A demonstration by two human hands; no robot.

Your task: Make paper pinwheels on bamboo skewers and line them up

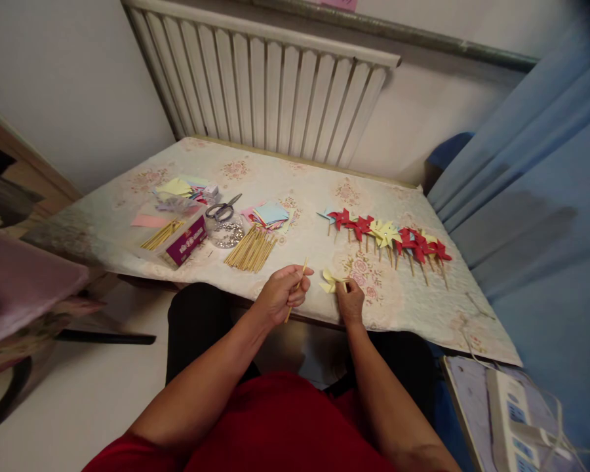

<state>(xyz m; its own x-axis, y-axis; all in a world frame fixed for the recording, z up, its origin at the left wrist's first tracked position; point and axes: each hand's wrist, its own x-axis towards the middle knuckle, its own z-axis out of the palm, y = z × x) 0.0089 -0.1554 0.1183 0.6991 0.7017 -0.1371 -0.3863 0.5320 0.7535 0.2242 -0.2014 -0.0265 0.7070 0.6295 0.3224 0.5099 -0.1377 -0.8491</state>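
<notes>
My left hand is closed around a thin tan stick, which pokes out above and below the fist. In my right hand a yellow paper pinwheel is pinched by the fingers; its blades point left, toward the stick. The stick and the pinwheel are apart. Left of my hands lies a pile of similar sticks. Beyond my right hand is a row of finished pinwheels on sticks, with red and yellow ones among them.
Scissors rest on a clear tub of small metallic pieces. Beside it stands a purple-sided box with more sticks. Coloured paper squares lie in a stack. A power strip sits at the lower right, below the flowered tablecloth's edge.
</notes>
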